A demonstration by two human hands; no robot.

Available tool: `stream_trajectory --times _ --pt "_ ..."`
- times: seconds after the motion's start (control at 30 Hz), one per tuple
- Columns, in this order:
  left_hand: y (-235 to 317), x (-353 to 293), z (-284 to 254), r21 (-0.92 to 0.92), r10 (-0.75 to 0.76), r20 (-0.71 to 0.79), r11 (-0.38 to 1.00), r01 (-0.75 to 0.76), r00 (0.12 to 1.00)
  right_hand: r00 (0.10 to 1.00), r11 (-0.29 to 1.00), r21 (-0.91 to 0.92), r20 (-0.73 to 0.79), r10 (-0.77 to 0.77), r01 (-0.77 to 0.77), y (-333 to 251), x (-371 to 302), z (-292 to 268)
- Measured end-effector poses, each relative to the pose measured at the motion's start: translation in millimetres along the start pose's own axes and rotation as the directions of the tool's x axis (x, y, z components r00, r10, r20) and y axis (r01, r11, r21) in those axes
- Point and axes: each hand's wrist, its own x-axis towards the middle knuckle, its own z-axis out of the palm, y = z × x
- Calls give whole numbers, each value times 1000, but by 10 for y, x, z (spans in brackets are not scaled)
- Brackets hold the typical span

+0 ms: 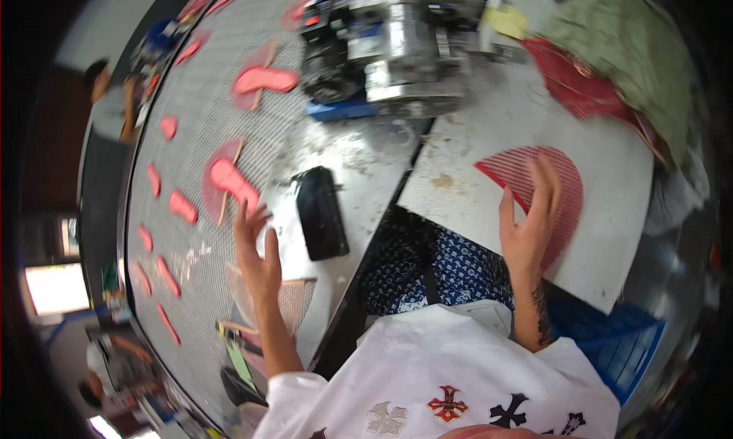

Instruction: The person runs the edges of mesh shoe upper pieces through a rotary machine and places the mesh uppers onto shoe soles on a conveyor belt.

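My left hand (pixel 258 259) is above the edge of the mesh conveyor belt (pixel 195 263), its fingers spread. Its fingertips are at the near end of a pink insole-shaped piece (pixel 230 181), which lies on a round, translucent reddish sheet; whether they touch it I cannot tell. On a white board (pixel 458 172) to the right lies a red striped mesh piece (pixel 566 198) with a curved outer edge. Over it my right hand (pixel 532 221) reaches with fingers stretched and thumb apart, covering part of the piece. Neither hand visibly holds anything.
A black phone (pixel 321 214) rests on the metal plate between my hands. Beyond it stands a metal machine (pixel 405 50). More pink pieces (pixel 182 207) ride on the belt. Green cloth (pixel 626 50) partly covers red mesh (pixel 576 80). A blue crate (pixel 630 347) sits at lower right. People work at left.
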Motion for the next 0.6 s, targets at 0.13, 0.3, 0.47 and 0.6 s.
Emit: stream_trajectory --times 0.13,0.3,0.47,0.6 --pt "285 -297 403 -120 84 67 990 -76 994 963 930 -326 145 228 -171 214 -41 -244" --pt "536 -402 948 -220 188 223 966 -139 957 907 923 -332 297 299 -195 481 -277 -255" --pt "854 -378 1291 -323 280 489 938 -126 826 953 951 -61 3 304 -303 450 -276 -391" --pt "1200 -453 1644 -709 334 557 667 227 761 998 990 141 -60 -11 20 -45 -134 -410"
